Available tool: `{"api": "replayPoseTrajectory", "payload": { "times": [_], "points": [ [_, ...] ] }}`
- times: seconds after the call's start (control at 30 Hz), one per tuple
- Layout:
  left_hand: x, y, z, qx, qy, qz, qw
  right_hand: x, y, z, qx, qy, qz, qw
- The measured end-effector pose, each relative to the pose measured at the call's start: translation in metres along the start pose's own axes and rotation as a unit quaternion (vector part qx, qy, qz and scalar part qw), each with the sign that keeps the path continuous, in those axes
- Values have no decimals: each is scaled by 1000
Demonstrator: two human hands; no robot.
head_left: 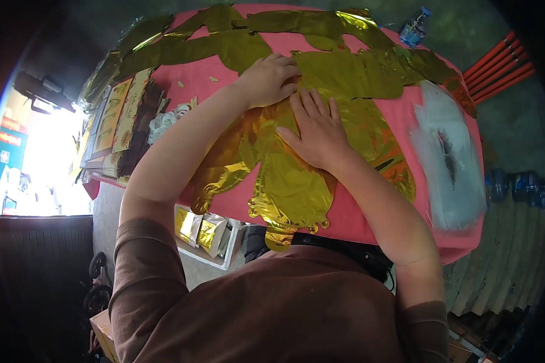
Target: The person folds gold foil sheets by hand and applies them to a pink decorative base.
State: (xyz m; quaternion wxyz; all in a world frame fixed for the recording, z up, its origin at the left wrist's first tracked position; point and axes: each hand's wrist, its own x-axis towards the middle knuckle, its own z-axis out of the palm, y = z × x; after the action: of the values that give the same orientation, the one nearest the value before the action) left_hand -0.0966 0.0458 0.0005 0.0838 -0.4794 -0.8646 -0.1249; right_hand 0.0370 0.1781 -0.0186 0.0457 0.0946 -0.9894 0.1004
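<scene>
Flat gold foil pieces (293, 181) lie overlapping on a pink-covered table (357, 209). My left hand (269, 80) rests at the near edge of the upper foil, its fingers curled and pressed together; whatever is under the fingertips is too small or hidden to name. Just right of it, my right hand (318, 130) lies flat on the foil, palm down, with fingers spread. More gold foil (181, 51) stretches along the far edge of the table.
Stacked printed packets (118, 118) and a white bundle of string or ribbon (165, 123) sit at the left. White fibrous material (448, 163) lies at the right. A water bottle (415, 27) stands at the far right edge. Below is a white box (229, 254) with foil packs.
</scene>
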Motion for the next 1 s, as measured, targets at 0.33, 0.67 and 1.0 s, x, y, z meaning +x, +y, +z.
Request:
{"api": "replayPoseTrajectory", "payload": {
  "times": [0.33, 0.67, 1.0],
  "points": [
    [60, 11, 37, -244, -16, 18, 969, 0, 0, 2, 22, 25, 7, 999],
    [59, 13, 49, -221, 19, 21, 975, -59, 5, -37, 55, -45, -41, 997],
    [54, 24, 53, -18, 95, 103, 990, -79, 88, -80, 106, 12, 120, 987]
  ]
}}
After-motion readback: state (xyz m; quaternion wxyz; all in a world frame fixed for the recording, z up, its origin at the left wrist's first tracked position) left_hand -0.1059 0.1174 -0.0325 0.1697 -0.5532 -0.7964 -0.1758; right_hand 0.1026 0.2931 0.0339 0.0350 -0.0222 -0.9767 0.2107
